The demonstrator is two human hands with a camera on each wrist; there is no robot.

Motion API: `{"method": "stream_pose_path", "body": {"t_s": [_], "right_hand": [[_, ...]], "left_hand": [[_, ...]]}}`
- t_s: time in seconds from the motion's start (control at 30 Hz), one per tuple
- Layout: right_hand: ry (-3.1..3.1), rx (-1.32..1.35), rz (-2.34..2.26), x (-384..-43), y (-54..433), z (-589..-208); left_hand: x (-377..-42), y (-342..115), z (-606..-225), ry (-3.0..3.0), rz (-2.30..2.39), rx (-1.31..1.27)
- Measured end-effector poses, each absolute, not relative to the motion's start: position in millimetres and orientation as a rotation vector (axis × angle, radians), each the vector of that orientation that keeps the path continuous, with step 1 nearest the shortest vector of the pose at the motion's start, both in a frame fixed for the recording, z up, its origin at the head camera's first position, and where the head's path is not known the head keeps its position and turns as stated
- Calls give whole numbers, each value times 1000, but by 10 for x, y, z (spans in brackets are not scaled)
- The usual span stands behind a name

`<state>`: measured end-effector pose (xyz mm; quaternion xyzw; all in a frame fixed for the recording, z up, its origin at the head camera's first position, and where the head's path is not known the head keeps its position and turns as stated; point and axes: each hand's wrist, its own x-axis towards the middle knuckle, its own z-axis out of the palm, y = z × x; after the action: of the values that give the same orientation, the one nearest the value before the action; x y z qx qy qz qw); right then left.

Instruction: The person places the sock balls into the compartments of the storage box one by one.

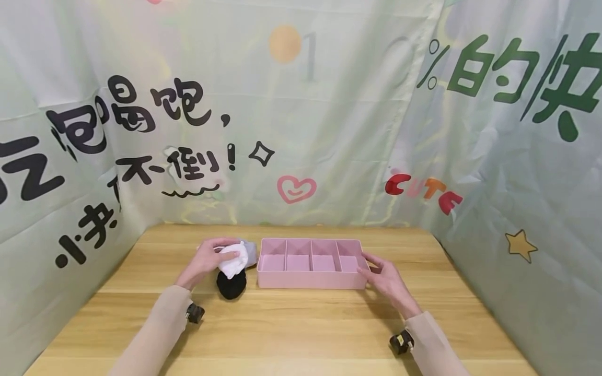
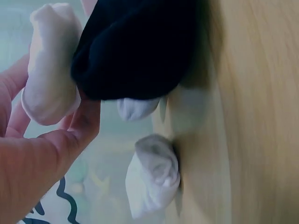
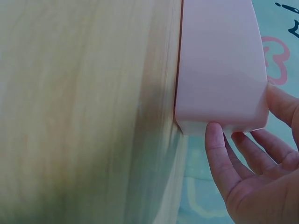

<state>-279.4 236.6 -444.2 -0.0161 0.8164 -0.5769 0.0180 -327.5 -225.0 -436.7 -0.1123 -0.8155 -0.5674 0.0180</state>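
My left hand (image 1: 207, 259) pinches a white rolled-up sock (image 1: 233, 259) between thumb and fingers; the left wrist view shows this white sock upright in the fingertips. Just below and in front of it, a black rolled-up sock (image 1: 231, 285) sits on the table. A grey rolled-up sock (image 1: 251, 253) is behind, close to the box's left end. Another pale rolled-up sock (image 2: 156, 172) shows in the left wrist view, mostly hidden behind the hand in the head view. My right hand (image 1: 388, 279) holds the right end of a pink box (image 1: 311, 280), thumb at its rim, fingers against the end wall.
The box has several compartments side by side, with no contents showing. It stands on a wood-grain table (image 1: 291, 329). Printed cloth (image 1: 329, 130) hangs along the back and both sides of the table. Each wrist wears a small black camera (image 1: 195, 313).
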Motion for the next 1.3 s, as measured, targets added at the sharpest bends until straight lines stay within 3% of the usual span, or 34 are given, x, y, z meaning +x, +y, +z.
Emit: {"method": "stream_pose_path", "body": {"t_s": [1.3], "right_hand": [[2546, -57, -1808, -2800, 2372, -4465]], "left_hand": [[-3285, -1593, -4406, -2333, -1801, -125]]}}
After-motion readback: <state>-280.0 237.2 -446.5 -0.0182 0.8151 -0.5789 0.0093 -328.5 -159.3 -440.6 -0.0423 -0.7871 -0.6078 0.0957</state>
